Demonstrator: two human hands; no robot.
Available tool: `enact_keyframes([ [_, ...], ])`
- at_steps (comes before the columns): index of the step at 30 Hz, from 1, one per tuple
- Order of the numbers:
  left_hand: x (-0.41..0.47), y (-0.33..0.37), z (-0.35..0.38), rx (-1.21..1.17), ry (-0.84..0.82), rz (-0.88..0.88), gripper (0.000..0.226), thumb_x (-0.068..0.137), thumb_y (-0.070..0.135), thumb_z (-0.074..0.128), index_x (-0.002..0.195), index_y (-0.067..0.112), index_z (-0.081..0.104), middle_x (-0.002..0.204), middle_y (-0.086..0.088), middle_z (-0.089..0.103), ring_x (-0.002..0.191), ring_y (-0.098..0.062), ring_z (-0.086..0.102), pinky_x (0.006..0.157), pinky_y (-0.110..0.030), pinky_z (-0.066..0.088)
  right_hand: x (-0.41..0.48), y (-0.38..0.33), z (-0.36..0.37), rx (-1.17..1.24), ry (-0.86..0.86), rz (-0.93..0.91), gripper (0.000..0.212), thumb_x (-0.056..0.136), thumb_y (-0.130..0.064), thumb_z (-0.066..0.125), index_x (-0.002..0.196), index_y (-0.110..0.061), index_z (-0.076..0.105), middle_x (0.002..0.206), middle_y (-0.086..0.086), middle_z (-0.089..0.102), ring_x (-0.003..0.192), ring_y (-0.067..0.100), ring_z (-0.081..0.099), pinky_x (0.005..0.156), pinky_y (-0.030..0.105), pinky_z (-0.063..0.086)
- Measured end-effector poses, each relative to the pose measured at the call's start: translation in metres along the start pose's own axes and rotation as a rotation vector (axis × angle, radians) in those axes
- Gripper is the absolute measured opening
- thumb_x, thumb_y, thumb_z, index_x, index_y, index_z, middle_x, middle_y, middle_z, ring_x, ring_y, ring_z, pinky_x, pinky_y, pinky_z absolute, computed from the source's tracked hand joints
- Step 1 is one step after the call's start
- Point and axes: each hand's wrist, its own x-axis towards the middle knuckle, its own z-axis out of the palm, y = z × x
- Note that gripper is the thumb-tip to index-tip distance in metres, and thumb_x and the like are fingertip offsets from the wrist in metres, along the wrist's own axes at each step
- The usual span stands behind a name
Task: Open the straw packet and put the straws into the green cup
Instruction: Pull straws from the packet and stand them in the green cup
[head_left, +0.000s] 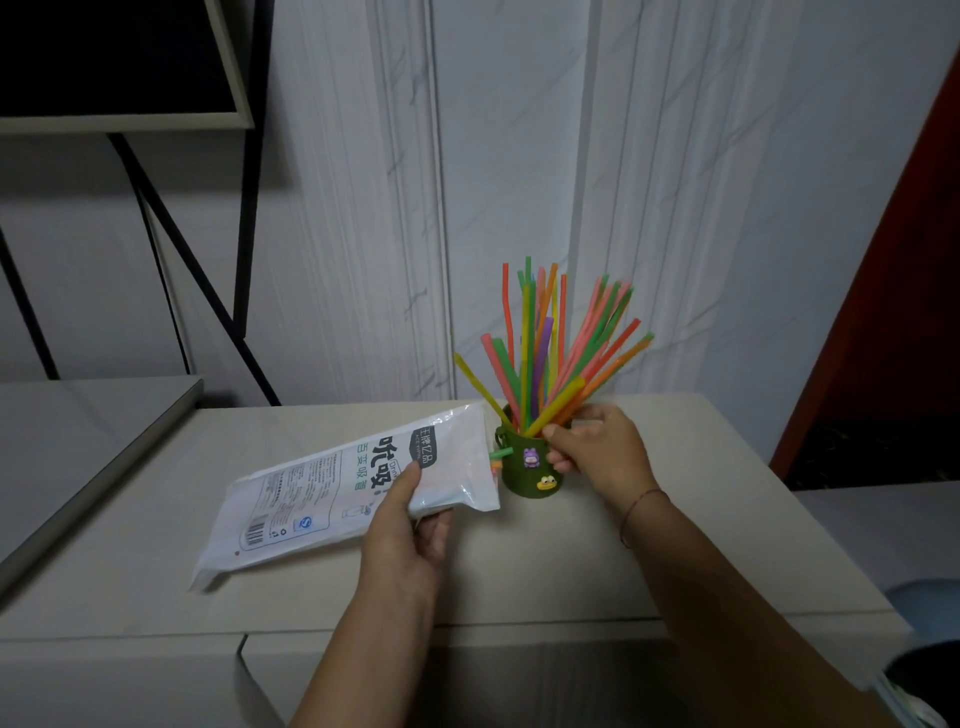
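Centre of frame: green cup (527, 470) upright on a pale table (571, 566), crammed with bright straws (550, 353) fanning upward. Just right of it, right hand (597, 447), fingers curled round the straws' lower ends at the rim, lower fingers against the cup wall. Left of the cup, straw packet (322, 493), opened, lying slanted with its mouth just beside the cup. Left hand (410, 525) pinching the packet's near edge, thumb on top, fingers underneath.

Judged nearly finished: packet flat and almost empty, one green straw end (497, 455) poking from its mouth, possibly a few more inside, hard to tell. Left to do: moving those last ones over.

Upper left: dark panel (114, 57) and black metal frame (244, 208). Right edge: red panel (893, 312). Only likely hindrance: crowded, splayed straws leaving little room.
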Motion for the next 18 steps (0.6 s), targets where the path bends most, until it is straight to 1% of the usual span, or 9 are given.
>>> enact_keyframes([
  [1, 0.000, 0.000, 0.000, 0.000, -0.002, 0.004, 0.016, 0.082, 0.013, 0.070, 0.087, 0.022, 0.058, 0.075, 0.003, 0.072, 0.060, -0.009, 0.068, 0.052, -0.024, 0.057, -0.004, 0.000, 0.000, 0.001, -0.040, 0.062, 0.008, 0.084, -0.006, 0.065, 0.082, -0.006, 0.057, 0.055, 0.009, 0.060, 0.038, 0.008, 0.054, 0.040, 0.015, 0.046],
  [3, 0.000, 0.000, -0.002, 0.004, -0.005, 0.020, 0.018, 0.081, 0.013, 0.071, 0.088, 0.023, 0.058, 0.083, 0.002, 0.071, 0.067, -0.010, 0.068, 0.054, -0.025, 0.057, -0.010, 0.004, -0.001, 0.052, -0.144, 0.225, 0.016, 0.088, -0.007, 0.060, 0.076, 0.003, 0.056, 0.042, 0.007, 0.057, 0.030, 0.006, 0.050, 0.035, 0.013, 0.041],
  [5, 0.000, 0.000, -0.004, 0.021, -0.007, 0.050, 0.019, 0.080, 0.014, 0.072, 0.089, 0.024, 0.059, 0.087, 0.002, 0.070, 0.076, -0.011, 0.067, 0.055, -0.024, 0.057, -0.015, 0.005, -0.002, 0.173, -0.239, 0.390, 0.017, 0.090, -0.009, 0.057, 0.079, 0.003, 0.056, 0.042, 0.008, 0.060, 0.034, 0.010, 0.057, 0.036, 0.016, 0.046],
  [6, 0.000, 0.000, -0.005, 0.032, -0.010, 0.074, 0.020, 0.079, 0.014, 0.073, 0.090, 0.025, 0.060, 0.090, 0.003, 0.070, 0.078, -0.011, 0.067, 0.055, -0.023, 0.057, -0.017, 0.004, -0.002, 0.251, -0.267, 0.465, 0.017, 0.092, -0.012, 0.055, 0.082, 0.003, 0.057, 0.049, 0.011, 0.064, 0.042, 0.014, 0.063, 0.040, 0.020, 0.051],
  [8, 0.001, -0.001, -0.008, 0.061, -0.020, 0.142, 0.023, 0.077, 0.013, 0.074, 0.093, 0.024, 0.062, 0.095, 0.002, 0.072, 0.083, -0.013, 0.068, 0.057, -0.024, 0.058, -0.018, 0.003, -0.002, 0.434, -0.298, 0.591, 0.025, 0.095, -0.019, 0.050, 0.090, 0.003, 0.060, 0.073, 0.019, 0.069, 0.068, 0.025, 0.069, 0.056, 0.035, 0.058],
  [10, 0.002, -0.002, -0.010, 0.103, -0.023, 0.240, 0.024, 0.075, 0.012, 0.077, 0.094, 0.021, 0.066, 0.098, 0.001, 0.074, 0.087, -0.016, 0.070, 0.063, -0.028, 0.059, -0.019, 0.003, 0.003, 0.566, -0.313, 0.680, 0.032, 0.097, -0.024, 0.046, 0.097, 0.004, 0.061, 0.095, 0.022, 0.066, 0.093, 0.034, 0.064, 0.074, 0.044, 0.054],
  [12, 0.002, -0.002, -0.011, 0.188, -0.038, 0.375, 0.024, 0.072, 0.013, 0.079, 0.091, 0.021, 0.068, 0.095, 0.002, 0.075, 0.086, -0.017, 0.072, 0.068, -0.031, 0.059, -0.024, 0.005, 0.009, 0.626, -0.338, 0.742, 0.034, 0.097, -0.027, 0.044, 0.104, 0.003, 0.061, 0.108, 0.022, 0.063, 0.111, 0.036, 0.057, 0.086, 0.048, 0.047],
  [15, -0.002, -0.002, -0.009, 0.302, -0.112, 0.548, 0.021, 0.070, 0.014, 0.081, 0.084, 0.026, 0.071, 0.094, 0.008, 0.076, 0.083, -0.009, 0.072, 0.071, -0.033, 0.059, -0.031, 0.008, 0.019, 0.687, -0.372, 0.790, 0.039, 0.097, -0.030, 0.043, 0.118, -0.001, 0.057, 0.124, 0.021, 0.059, 0.120, 0.035, 0.053, 0.090, 0.049, 0.042],
  [18, -0.004, -0.003, -0.009, 0.395, -0.172, 0.618, 0.024, 0.068, 0.018, 0.083, 0.088, 0.028, 0.073, 0.097, 0.011, 0.075, 0.087, -0.008, 0.072, 0.076, -0.035, 0.059, -0.034, 0.008, 0.026, 0.720, -0.360, 0.803, 0.042, 0.098, -0.034, 0.040, 0.124, -0.004, 0.055, 0.130, 0.020, 0.056, 0.122, 0.034, 0.051, 0.087, 0.048, 0.042],
])
